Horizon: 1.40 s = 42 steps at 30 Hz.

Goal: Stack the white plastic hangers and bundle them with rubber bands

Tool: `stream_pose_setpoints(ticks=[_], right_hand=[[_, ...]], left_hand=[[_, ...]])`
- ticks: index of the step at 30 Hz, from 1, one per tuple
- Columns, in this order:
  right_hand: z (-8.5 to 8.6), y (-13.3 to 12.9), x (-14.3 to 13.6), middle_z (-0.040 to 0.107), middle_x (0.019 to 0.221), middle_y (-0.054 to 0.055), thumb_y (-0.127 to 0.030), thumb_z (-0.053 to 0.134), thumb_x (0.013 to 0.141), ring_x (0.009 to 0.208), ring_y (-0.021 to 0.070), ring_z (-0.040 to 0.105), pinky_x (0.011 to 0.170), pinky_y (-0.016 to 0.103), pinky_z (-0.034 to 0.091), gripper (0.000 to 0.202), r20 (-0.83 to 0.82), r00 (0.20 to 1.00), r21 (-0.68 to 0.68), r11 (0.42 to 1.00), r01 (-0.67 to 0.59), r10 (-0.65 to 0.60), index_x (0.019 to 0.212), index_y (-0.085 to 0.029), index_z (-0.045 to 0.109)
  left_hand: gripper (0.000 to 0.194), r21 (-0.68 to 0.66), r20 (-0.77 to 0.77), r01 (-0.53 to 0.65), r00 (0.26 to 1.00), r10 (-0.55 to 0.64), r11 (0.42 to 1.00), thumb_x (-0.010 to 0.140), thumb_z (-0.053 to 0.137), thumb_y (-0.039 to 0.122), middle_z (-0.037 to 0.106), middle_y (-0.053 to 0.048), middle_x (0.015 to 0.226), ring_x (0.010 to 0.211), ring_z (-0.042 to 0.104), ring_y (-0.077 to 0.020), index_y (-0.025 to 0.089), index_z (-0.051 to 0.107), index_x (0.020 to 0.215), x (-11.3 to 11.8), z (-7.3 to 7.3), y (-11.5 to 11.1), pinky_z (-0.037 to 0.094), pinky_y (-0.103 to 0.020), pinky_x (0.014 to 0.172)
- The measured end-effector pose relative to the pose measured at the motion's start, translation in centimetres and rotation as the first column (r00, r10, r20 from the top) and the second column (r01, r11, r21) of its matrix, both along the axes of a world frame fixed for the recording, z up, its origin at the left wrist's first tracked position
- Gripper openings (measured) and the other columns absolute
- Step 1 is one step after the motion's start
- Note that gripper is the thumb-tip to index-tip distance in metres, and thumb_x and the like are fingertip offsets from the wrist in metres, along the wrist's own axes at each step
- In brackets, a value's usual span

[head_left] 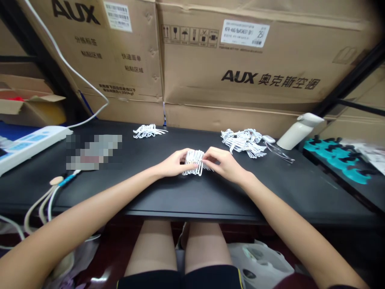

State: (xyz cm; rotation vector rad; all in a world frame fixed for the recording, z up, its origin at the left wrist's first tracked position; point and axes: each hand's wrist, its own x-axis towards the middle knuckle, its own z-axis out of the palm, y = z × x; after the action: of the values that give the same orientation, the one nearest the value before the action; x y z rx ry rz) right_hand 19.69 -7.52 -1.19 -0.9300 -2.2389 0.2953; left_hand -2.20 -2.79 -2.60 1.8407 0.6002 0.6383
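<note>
Near the middle of the black table, my left hand (177,163) is closed round a bundle of white looped ties (193,162), thumb in front. On the bundle's right side, my right hand (224,163) pinches at the ties with thumb and forefinger; loose ends stick out beneath those fingers. Farther back on the left lies a small pile of white ties (148,131). A larger pile of white ties (243,141) is spread behind my right hand.
Large cardboard boxes (192,88) stand along the back edge. A white bottle (296,134), glasses (278,153) and teal objects (337,160) are at the right. A power strip (33,144) and cables (49,196) occupy the left.
</note>
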Motion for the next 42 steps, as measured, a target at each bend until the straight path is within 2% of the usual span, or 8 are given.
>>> stream_pose_setpoints(ticks=[12,26,29,31,34,36,39,42], right_hand=[[0.6,-0.7,-0.7,0.053,0.093,0.006,-0.024,0.041,0.095,0.072,0.0149,0.052,0.065,0.028,0.044,0.012,0.201,0.973,0.083,0.992,0.094,-0.109,0.091,-0.019,0.051],[0.0,-0.2,-0.4,0.056,0.081,0.005,-0.033,0.047,0.093,0.073,0.0162,0.055,0.069,0.03,0.047,0.018,-0.148,0.983,0.035,0.993,0.114,-0.108,0.084,-0.019,0.054],[0.2,0.0,-0.5,0.057,0.066,0.002,-0.047,0.047,0.092,0.059,0.0147,0.058,0.06,0.029,0.049,0.031,-0.38,0.883,-0.216,0.954,0.206,-0.277,0.078,-0.019,0.053],[0.4,0.0,-0.6,0.059,0.059,0.002,-0.056,0.044,0.09,0.049,0.0144,0.059,0.051,0.028,0.05,0.04,-0.457,0.802,-0.51,0.852,0.119,-0.385,0.078,-0.019,0.052],[0.8,-0.1,-0.9,0.069,0.07,0.008,-0.062,0.049,0.084,0.055,0.0182,0.067,0.049,0.028,0.054,0.045,-0.478,0.764,-0.781,0.608,-0.143,-0.435,0.087,-0.017,0.054],[1.0,-0.4,-1.1,0.071,0.077,0.008,-0.056,0.062,0.079,0.064,0.0199,0.07,0.054,0.028,0.057,0.041,-0.521,0.76,-0.805,0.521,-0.285,-0.389,0.091,-0.017,0.056],[1.0,-0.7,-1.4,0.071,0.077,0.004,-0.039,0.077,0.069,0.069,0.0174,0.07,0.062,0.028,0.058,0.037,-0.589,0.732,-0.766,0.524,-0.372,-0.342,0.091,-0.018,0.057],[0.8,-0.8,-1.7,0.071,0.078,0.001,-0.03,0.082,0.062,0.071,0.0147,0.069,0.067,0.028,0.058,0.038,-0.629,0.698,-0.72,0.595,-0.357,-0.343,0.088,-0.018,0.056]], left_hand=[[0.057,-0.172,0.036,-0.064,0.997,0.071,0.983,0.071,0.074,0.037,0.069,-0.009,0.099,0.087,0.066,-0.02,0.013,0.054,0.119,0.2,0.5,-0.3,0.051,-0.033,0.077],[0.051,-0.293,0.039,-0.192,0.976,0.212,0.936,0.068,0.077,0.036,0.07,-0.009,0.095,0.081,0.067,-0.0193,0.014,0.056,0.109,0.2,0.5,-0.2,0.05,-0.028,0.069],[0.047,-0.149,0.055,-0.205,0.975,0.216,0.967,0.068,0.076,0.034,0.07,-0.009,0.096,0.084,0.067,-0.0204,0.014,0.056,0.105,0.1,0.5,-0.4,0.051,-0.031,0.074],[0.041,0.093,0.07,-0.243,0.969,0.237,0.966,0.069,0.075,0.032,0.071,-0.008,0.095,0.085,0.066,-0.0203,0.015,0.057,0.102,0.0,0.7,-0.6,0.051,-0.033,0.078],[0.03,0.538,0.091,-0.248,0.967,0.236,0.806,0.074,0.068,0.022,0.07,-0.008,0.102,0.091,0.063,-0.0204,0.018,0.061,0.102,-0.2,1.0,-1.1,0.048,-0.035,0.084],[0.024,0.732,0.08,-0.182,0.98,0.184,0.657,0.078,0.062,0.016,0.069,-0.008,0.108,0.097,0.061,-0.0209,0.02,0.063,0.102,-0.3,1.2,-1.3,0.046,-0.037,0.088],[0.023,0.859,0.061,-0.14,0.983,0.173,0.492,0.081,0.057,0.014,0.066,-0.008,0.115,0.106,0.057,-0.0223,0.022,0.062,0.102,-0.3,1.4,-1.2,0.044,-0.041,0.093],[0.034,0.862,0.127,-0.247,0.951,0.282,0.443,0.078,0.063,0.018,0.056,-0.013,0.129,0.118,0.049,-0.0261,0.02,0.056,0.111,-0.4,1.4,-0.8,0.04,-0.046,0.099]])
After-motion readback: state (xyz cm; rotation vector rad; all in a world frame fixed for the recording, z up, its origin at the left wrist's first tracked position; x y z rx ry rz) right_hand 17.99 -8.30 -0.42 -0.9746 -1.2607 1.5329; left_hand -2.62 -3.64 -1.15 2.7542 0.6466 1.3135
